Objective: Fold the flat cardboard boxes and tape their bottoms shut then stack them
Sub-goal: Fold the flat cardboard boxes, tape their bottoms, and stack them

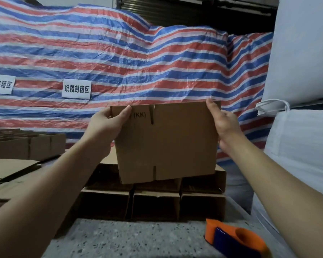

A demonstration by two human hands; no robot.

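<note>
Flat brown cardboard box [166, 142] held up between both hands, left hand [108, 123] and right hand [222, 123] each gripping a top corner, long axis sideways, above the stacked brown folded boxes [155, 203]

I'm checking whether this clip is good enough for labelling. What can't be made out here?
- Left sign: head view, first character cut off by the frame edge.
- Box print: partly covered by the left hand.
- Its far side, and the right hand fingers behind it: hidden.
- Tape dispenser: cropped at the bottom edge.
</note>
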